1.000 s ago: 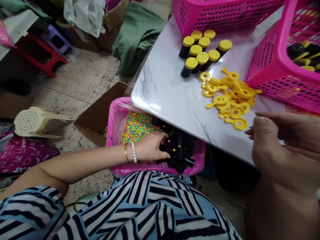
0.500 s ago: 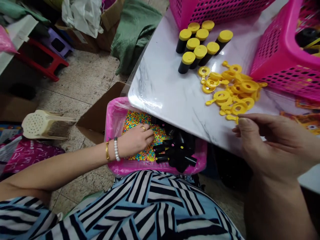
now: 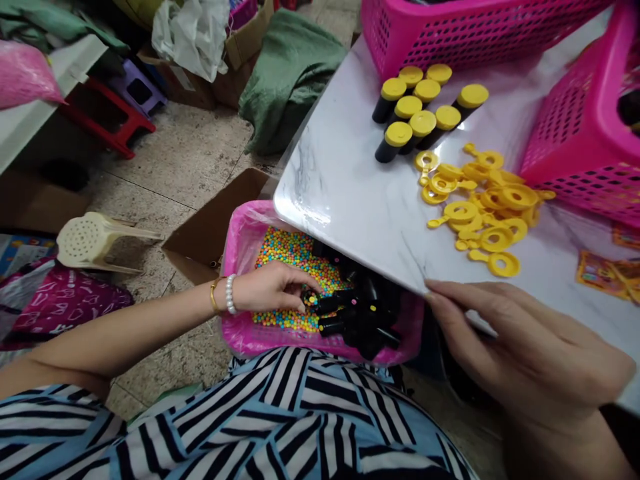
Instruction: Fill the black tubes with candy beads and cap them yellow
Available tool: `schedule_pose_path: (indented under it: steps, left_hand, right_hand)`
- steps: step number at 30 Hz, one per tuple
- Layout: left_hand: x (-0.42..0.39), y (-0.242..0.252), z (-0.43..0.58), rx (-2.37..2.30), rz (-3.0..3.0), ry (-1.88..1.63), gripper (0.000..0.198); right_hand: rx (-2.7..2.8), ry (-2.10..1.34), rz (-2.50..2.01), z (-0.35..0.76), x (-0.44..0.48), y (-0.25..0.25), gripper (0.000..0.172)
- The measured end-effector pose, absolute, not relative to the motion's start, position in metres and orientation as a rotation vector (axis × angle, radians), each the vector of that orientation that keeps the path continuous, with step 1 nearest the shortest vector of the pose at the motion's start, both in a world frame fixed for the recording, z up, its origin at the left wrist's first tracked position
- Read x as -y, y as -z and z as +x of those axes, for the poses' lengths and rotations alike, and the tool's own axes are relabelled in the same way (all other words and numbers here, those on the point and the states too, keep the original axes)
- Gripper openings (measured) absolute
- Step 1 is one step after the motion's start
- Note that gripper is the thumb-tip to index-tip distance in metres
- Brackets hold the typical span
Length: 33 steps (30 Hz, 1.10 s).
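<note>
**A:** so how far along is this bench, lol; what's done and what's left?

**B:** from what I can see, nine black tubes with yellow caps [image 3: 407, 107] stand bunched on the marble-look bench [image 3: 340, 167], upper right of centre; just below them lies a loose heap of yellow ring wands [image 3: 495, 220]; a pile of bare black tubes [image 3: 370, 313] sits in the pink-lined tray [image 3: 240, 337] under the bench corner, right beside a mound of coloured beads [image 3: 295, 257]; so the bare ones look like they outnumber the capped ones, though the bench hides part of the pile and I can't count them.

**A:** what are the hands up to?

**B:** the left hand [image 3: 273, 288] is down in the tray, its fingers [image 3: 303, 300] curled at the end of a black tube; can't tell if they're gripping it or just touching it; the right hand [image 3: 530, 353] is open and empty, with its fingers [image 3: 450, 293] stretched out at the bench's front edge.

**A:** anything in the baskets?

**B:** the pink basket [image 3: 575, 133] at the right edge has something dark in it, cut off by the frame; the pink basket [image 3: 465, 33] along the top, can't see inside.
</note>
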<state>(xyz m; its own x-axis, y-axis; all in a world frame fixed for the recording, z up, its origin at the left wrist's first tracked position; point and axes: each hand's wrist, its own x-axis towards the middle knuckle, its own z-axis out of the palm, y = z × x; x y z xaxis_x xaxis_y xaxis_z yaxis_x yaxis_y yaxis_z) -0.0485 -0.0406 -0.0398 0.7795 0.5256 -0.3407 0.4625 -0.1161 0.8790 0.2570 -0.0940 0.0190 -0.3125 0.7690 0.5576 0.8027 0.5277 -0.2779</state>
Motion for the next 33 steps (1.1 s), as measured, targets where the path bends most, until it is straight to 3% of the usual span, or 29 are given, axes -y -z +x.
schedule_pose_path:
  steps: [6, 10, 16, 22, 27, 31, 33]
  left_hand:
    - [0.028, -0.005, -0.026, -0.733, 1.799, -0.508, 0.032]
    - [-0.004, -0.025, -0.003, -0.783, 2.045, -0.819, 0.031]
    - [-0.039, 0.001, 0.026, -0.833, 2.219, -0.697, 0.031]
    - [-0.035, 0.011, 0.025, -0.836, 2.288, -0.740, 0.054]
    - [-0.035, 0.014, 0.027, -0.780, 2.268, -0.769, 0.046]
    - [-0.035, 0.016, 0.028, -0.809, 2.253, -0.772, 0.042]
    - [-0.034, 0.016, 0.027, -0.809, 2.248, -0.782, 0.041]
  right_hand:
    - [2.217, 0.063, -1.294, 0.261, 0.080, -0.015, 0.013]
    - [2.162, 0.286, -1.484, 0.272, 0.052, -0.011, 0.013]
    - [2.532, 0.541, -1.606, 0.288, 0.009, -0.017, 0.024]
    - [2.718, 0.619, -1.502, 0.287, -0.002, -0.020, 0.023]
    - [2.856, 0.413, -1.510, 0.285, -0.011, -0.028, 0.025]
    - [2.913, 0.325, -1.585, 0.279, -0.022, -0.039, 0.011]
    - [2.793, 0.125, -1.567, 0.276, -0.023, -0.047, 0.004]
